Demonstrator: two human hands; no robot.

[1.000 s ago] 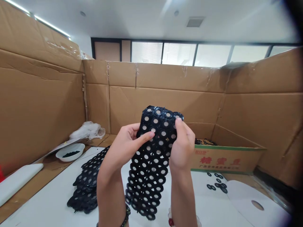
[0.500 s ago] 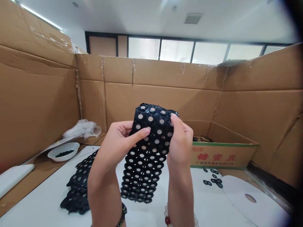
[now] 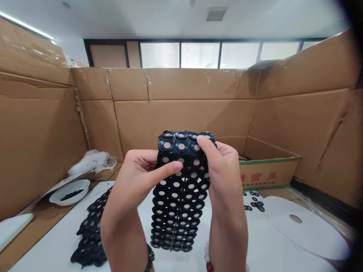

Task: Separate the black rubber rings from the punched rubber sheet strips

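Note:
Between my hands hangs a long black sheet made of rows of joined round discs, each with a pale centre. My left hand grips its left edge near the top, thumb lying across the front and fingers behind. My right hand pinches the upper right part, with the thumb pressed on a disc near the top row. The top of the sheet bends back, and its lower end hangs over the white table. The fingers behind the sheet are partly hidden.
More black disc sheets lie piled on the left. A white bowl holds small dark pieces beside a clear plastic bag. Loose black rings, a white round disc and an open carton are on the right. Cardboard walls surround the table.
The right thumb has shifted left onto another disc at the top. The sheet's top edge sits more level and a bit lower. The camera view has turned slightly.

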